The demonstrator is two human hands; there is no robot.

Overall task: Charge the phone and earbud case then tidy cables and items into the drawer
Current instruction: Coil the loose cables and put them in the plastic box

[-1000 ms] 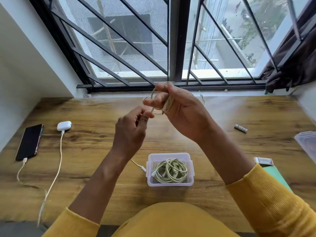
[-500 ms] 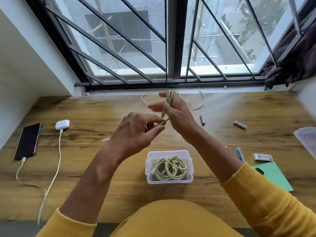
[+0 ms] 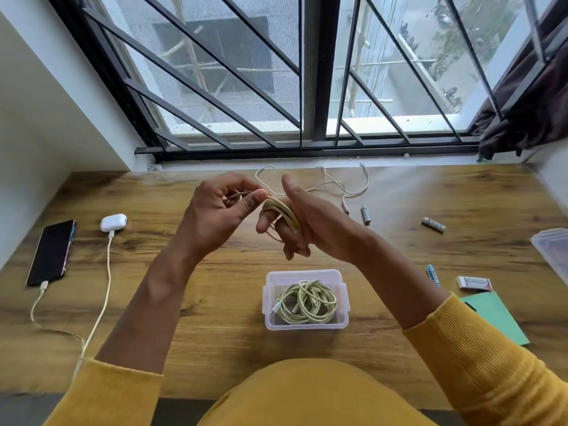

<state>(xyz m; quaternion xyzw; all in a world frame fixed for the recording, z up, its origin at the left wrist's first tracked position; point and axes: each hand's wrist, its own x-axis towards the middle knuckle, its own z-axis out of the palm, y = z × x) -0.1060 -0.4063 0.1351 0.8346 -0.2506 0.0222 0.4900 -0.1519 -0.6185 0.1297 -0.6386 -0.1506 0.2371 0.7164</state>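
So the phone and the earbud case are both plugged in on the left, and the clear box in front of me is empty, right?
Not quite. In the head view the phone and earbud case are both plugged in on the left, but the clear box is not empty: a coiled cable already lies inside it.

On the table (image 3: 190,339): phone (image 3: 51,252) far left, earbud case (image 3: 113,222) just right of it; box (image 3: 306,299) centre, coiled cables (image 3: 304,302) inside; batteries (image 3: 433,224) right; loose cable (image 3: 335,186) behind, near window (image 3: 310,72).
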